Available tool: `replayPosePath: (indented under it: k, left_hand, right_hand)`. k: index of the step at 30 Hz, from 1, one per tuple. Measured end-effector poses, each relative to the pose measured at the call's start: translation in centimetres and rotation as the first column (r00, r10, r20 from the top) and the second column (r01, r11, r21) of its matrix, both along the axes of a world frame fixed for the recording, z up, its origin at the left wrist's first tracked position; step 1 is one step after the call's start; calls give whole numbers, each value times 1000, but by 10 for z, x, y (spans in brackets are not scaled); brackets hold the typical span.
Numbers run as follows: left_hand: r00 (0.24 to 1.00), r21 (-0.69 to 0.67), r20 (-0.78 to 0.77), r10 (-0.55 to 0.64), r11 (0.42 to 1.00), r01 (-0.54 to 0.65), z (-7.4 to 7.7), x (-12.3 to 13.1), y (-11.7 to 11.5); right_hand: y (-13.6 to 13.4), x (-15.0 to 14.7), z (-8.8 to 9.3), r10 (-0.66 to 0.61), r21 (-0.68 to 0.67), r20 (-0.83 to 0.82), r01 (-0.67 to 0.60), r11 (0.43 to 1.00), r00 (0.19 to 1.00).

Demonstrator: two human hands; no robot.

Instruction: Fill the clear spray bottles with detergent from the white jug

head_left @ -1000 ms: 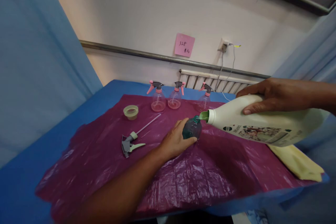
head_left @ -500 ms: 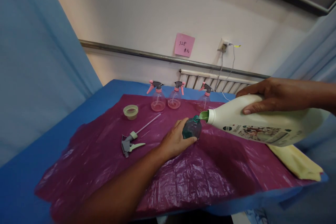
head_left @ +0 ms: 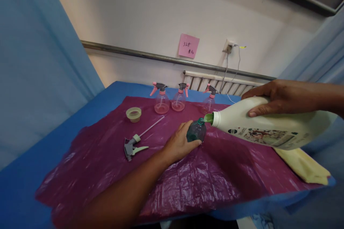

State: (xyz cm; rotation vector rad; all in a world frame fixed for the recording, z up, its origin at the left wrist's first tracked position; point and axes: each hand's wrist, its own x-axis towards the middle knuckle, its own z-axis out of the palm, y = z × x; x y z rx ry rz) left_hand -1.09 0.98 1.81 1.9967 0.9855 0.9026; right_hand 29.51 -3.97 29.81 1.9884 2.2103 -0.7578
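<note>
My left hand [head_left: 179, 144] is wrapped round a small green spray bottle [head_left: 197, 131] that stands upright with its top off on the purple plastic sheet [head_left: 102, 164]. My right hand [head_left: 279, 96] grips a large white jug [head_left: 268, 123] from above and holds it tilted almost flat. The jug's green spout [head_left: 208, 117] rests right over the small bottle's open neck. The bottle's trigger sprayer head [head_left: 132, 146], with its long dip tube, lies loose on the sheet to the left. A pale green cap [head_left: 133, 114] sits behind it.
Three clear spray bottles with pink and grey triggers [head_left: 162, 98] [head_left: 180, 97] [head_left: 209, 99] stand in a row at the back. A yellow cloth [head_left: 303, 166] lies at the right edge. Blue curtains [head_left: 32, 64] close in both sides. A radiator and a wall socket with cables are behind.
</note>
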Motion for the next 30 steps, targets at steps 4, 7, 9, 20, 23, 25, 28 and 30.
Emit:
replayPosePath:
  k: [4, 7, 9, 20, 23, 25, 28, 30]
  left_hand:
    - [1000, 6, 12, 4, 1000, -4, -1, 1, 0]
    - [1000, 6, 11, 12, 1000, -12, -1, 1, 0]
    - [1000, 5, 7, 12, 1000, -12, -2, 1, 0]
    - [1000, 11, 1, -2, 1000, 2, -2, 0, 0]
    - [1000, 9, 0, -2, 1000, 2, -1, 0, -1]
    - [1000, 5, 2, 2, 1000, -2, 0, 0, -1]
    - [1000, 7, 11, 0, 1000, 0, 0, 0, 0]
    - [1000, 9, 11, -1, 1000, 1, -1, 0, 0]
  right_hand:
    - [0, -1, 0, -12, -11, -10, 12, 1000, 1000]
    - [0, -1, 1, 2, -10, -6, -2, 1000, 1000]
    - [-1, -1, 1, 8, -17, -13, -8, 1000, 1000]
    - [-1, -3, 3, 2, -29, -15, -2, 1000, 1000]
    - [0, -3, 2, -2, -37, -22, 2, 999, 1000]
    - [-1, -4, 2, -2, -41, -33, 1, 999, 999]
    - [-1, -4, 3, -6, -40, -33, 5, 999, 999]
    - [-2, -4, 3, -12, -36, -28, 11, 999, 1000]
